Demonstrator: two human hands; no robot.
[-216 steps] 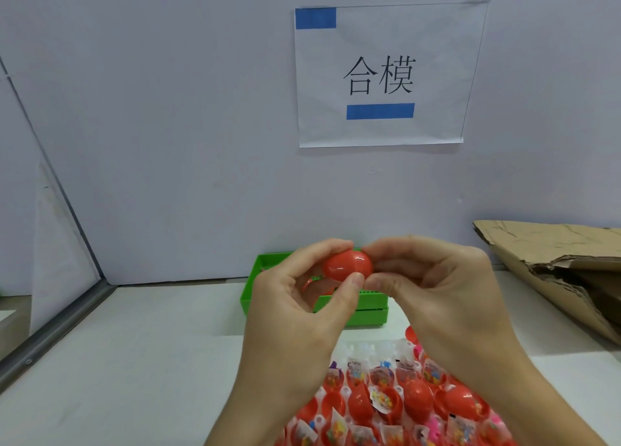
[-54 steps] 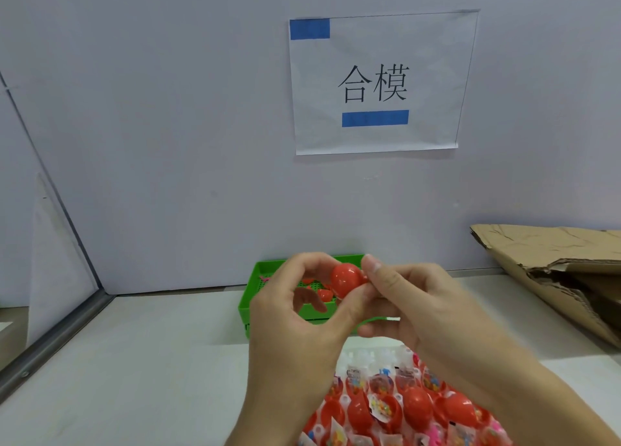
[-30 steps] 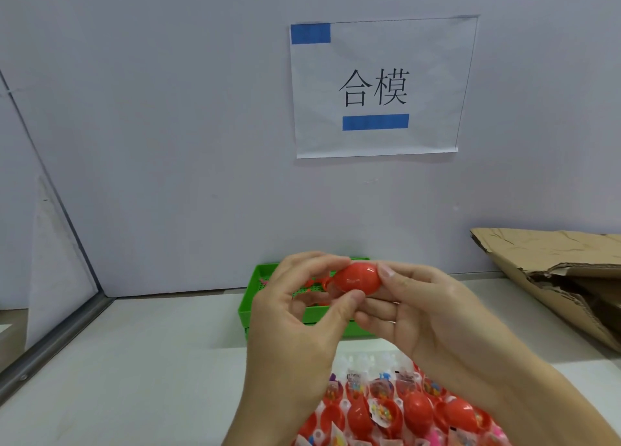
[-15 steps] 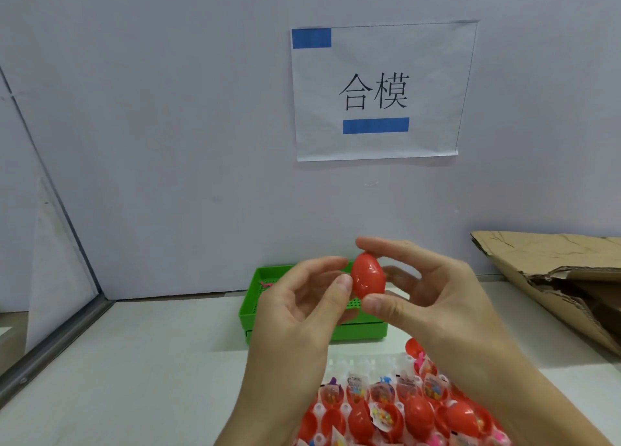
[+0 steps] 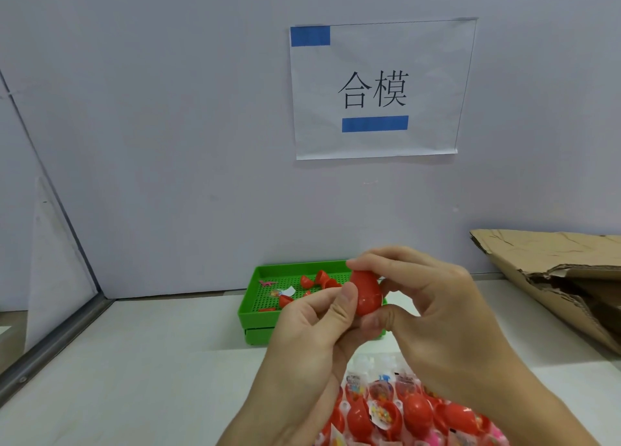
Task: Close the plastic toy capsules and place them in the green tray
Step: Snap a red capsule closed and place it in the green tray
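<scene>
I have the red capsule (image 5: 365, 292) upright between both hands: my right hand (image 5: 437, 314) pinches it top and bottom, my left hand (image 5: 309, 328) presses its thumb against the side. It looks closed, so I judge placement comes next: a short reach forward to the green tray (image 5: 255, 314) at the desk's (image 5: 134, 361) far edge. The unfinished capsule pile (image 5: 403, 412) crowds the near edge; the desk's left side gives room.

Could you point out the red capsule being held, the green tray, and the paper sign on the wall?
red capsule (image 5: 367, 294): head view, on its shiny middle between the fingers.
green tray (image 5: 258, 316): head view, on its front left rim.
paper sign (image 5: 376, 89): head view, on the printed characters at its centre.
</scene>
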